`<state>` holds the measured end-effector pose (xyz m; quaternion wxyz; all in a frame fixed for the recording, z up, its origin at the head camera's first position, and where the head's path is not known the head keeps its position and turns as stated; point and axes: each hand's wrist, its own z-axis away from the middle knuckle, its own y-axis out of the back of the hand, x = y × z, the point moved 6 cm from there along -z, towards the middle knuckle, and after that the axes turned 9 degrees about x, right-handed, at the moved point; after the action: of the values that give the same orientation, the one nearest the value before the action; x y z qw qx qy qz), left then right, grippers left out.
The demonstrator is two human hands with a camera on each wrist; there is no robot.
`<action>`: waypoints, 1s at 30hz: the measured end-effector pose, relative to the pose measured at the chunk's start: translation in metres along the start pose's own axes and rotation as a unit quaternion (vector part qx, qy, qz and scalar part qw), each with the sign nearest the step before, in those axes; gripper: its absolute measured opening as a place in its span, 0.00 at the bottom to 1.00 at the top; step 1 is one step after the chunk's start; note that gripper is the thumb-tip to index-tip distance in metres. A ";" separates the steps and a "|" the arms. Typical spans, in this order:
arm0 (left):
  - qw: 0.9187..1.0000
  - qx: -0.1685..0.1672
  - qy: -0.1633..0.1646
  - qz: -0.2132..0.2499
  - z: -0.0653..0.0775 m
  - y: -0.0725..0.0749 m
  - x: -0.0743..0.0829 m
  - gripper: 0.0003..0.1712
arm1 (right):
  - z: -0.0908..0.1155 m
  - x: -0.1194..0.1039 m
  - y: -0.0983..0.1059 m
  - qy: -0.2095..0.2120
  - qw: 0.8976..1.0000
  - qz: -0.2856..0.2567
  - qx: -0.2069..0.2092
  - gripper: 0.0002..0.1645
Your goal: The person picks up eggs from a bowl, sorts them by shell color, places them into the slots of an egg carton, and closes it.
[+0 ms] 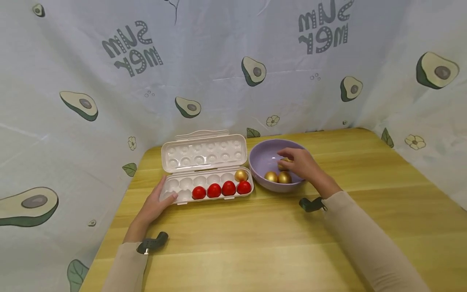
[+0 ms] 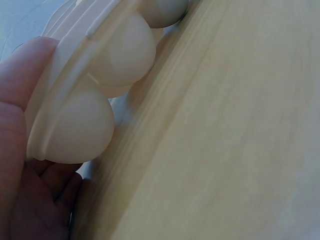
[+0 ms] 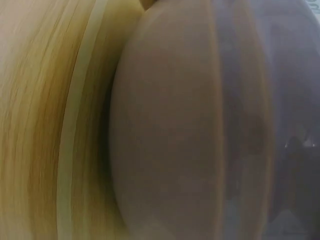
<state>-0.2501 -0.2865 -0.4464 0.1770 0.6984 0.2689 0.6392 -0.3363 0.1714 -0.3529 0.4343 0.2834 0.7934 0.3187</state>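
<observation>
My left hand (image 1: 157,202) grips the left end of a white plastic egg box (image 1: 184,202), its thumb on the rim. The left wrist view has the box's rounded cups (image 2: 80,125) between the thumb and fingers. The box's lid (image 1: 204,152) stands open. In the front row are several red eggs (image 1: 214,190); one golden egg (image 1: 241,175) occupies the back row's right end. Inside the purple bowl (image 1: 262,158), my right hand (image 1: 299,162) pinches a golden egg (image 1: 284,165), partly hidden by its fingers. Two more golden eggs (image 1: 271,177) lie below it.
The bowl stands close against the box's right end on a wood-grain table (image 1: 233,243). A pale curtain (image 1: 219,89) with avocado prints hangs along the table's back and sides. The right wrist view is filled mostly by the bowl's outer wall (image 3: 165,125).
</observation>
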 end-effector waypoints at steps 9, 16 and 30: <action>1.000 -0.003 0.001 0.006 0.001 0.000 0.000 0.52 | -0.001 0.009 0.002 -0.010 1.000 0.009 -0.018 0.21; 1.000 0.000 -0.003 0.005 0.000 0.000 0.000 0.52 | -0.002 0.016 0.001 -0.036 0.999 0.014 -0.037 0.21; 1.000 0.003 -0.004 0.004 0.001 0.001 0.001 0.52 | -0.001 0.011 -0.001 0.005 0.998 0.045 -0.039 0.20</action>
<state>-0.2486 -0.2865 -0.4450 0.1732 0.7026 0.2677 0.6362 -0.3426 0.1784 -0.3581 0.4266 0.3002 0.7687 0.3701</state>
